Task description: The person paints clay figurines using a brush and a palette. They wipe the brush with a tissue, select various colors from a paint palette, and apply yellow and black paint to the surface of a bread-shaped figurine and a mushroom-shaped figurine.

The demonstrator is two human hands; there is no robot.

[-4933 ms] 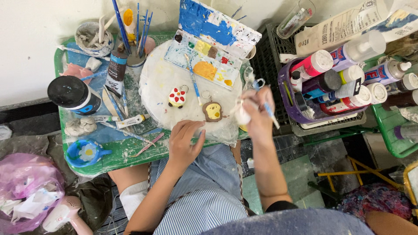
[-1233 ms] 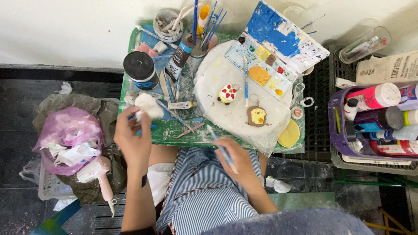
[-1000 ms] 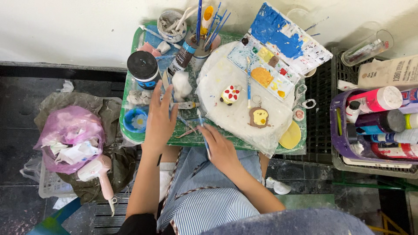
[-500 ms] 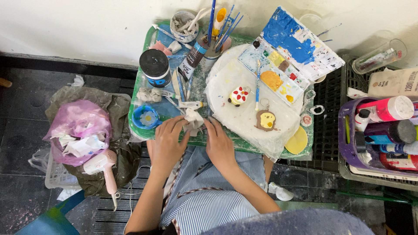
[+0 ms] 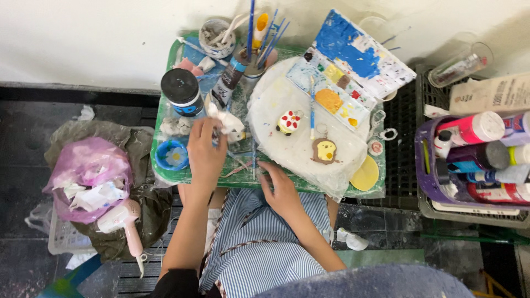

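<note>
I keep my left hand [image 5: 205, 152] grip pinched on the white tissue wad [image 5: 229, 122], right hand [image 5: 281, 190] flat, fingers spread, at the tabletop [image 5: 165, 174] edge, wiping gently.

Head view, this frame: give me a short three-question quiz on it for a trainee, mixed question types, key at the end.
1. True or false: the left hand is holding a small white piece above the green tray.
2. Multiple choice: where does the right hand rest? A) on the paint palette; B) at the tray's near edge; C) on the pink hair dryer.
3. Fill in: the black-lidded jar stands on the tray's ____ side as pictured.

Key: 1 true; 2 B; 3 left.
</note>
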